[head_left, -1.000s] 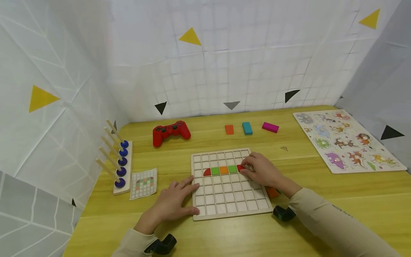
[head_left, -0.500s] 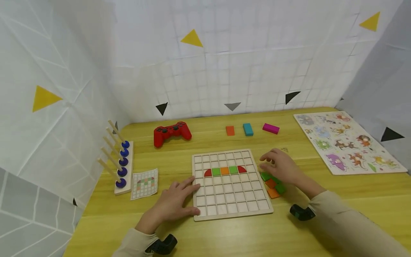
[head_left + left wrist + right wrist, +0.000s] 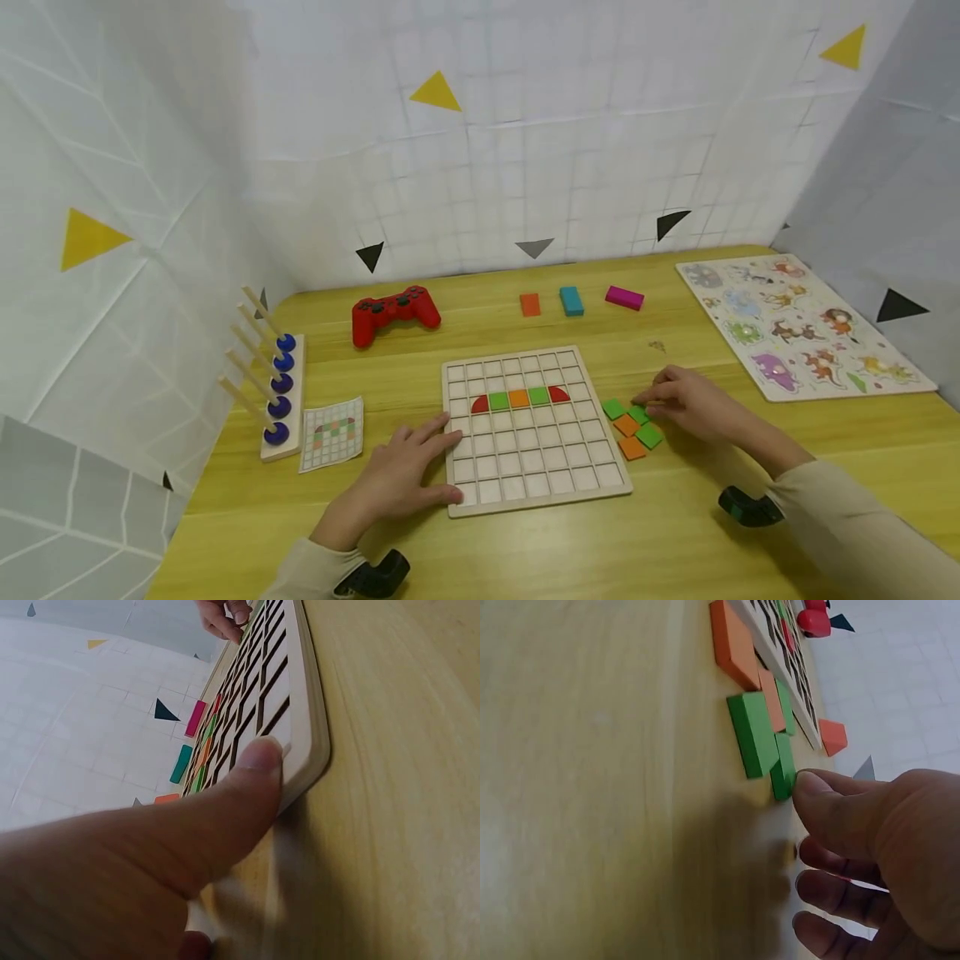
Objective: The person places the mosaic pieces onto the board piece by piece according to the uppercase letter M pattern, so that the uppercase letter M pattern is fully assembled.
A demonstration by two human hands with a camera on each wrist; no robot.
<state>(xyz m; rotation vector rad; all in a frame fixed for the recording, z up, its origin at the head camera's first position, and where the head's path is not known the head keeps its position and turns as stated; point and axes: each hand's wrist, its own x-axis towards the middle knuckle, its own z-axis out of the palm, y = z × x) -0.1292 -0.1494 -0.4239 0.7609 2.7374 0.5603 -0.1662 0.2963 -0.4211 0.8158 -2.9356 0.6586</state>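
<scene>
A pale wooden grid board (image 3: 540, 502) lies on the table. One row of it holds red quarter-round tiles (image 3: 558, 395) at both ends, with green tiles (image 3: 498, 402) and an orange tile (image 3: 519, 398) between them. My left hand (image 3: 401, 475) rests on the board's left edge, fingers spread; the left wrist view shows the thumb (image 3: 259, 761) on a corner. To the right of the board, my right hand (image 3: 697, 406) pinches a green tile (image 3: 784, 766) at its end, the tile still flat among loose green and orange tiles (image 3: 632, 447). Its index fingertip is mostly hidden in the right wrist view.
Left of the board lie a printed pattern card (image 3: 332, 435) and a peg stand (image 3: 288, 408) with blue beads. Behind are a red game controller (image 3: 395, 312) and orange (image 3: 530, 304), blue (image 3: 572, 301) and magenta blocks (image 3: 625, 297). An animal puzzle board (image 3: 802, 333) lies far right.
My right hand has let go of the red quarter-round tile in the row and moved right to the loose tiles, reaching a green one. My left hand has stayed on the board's edge.
</scene>
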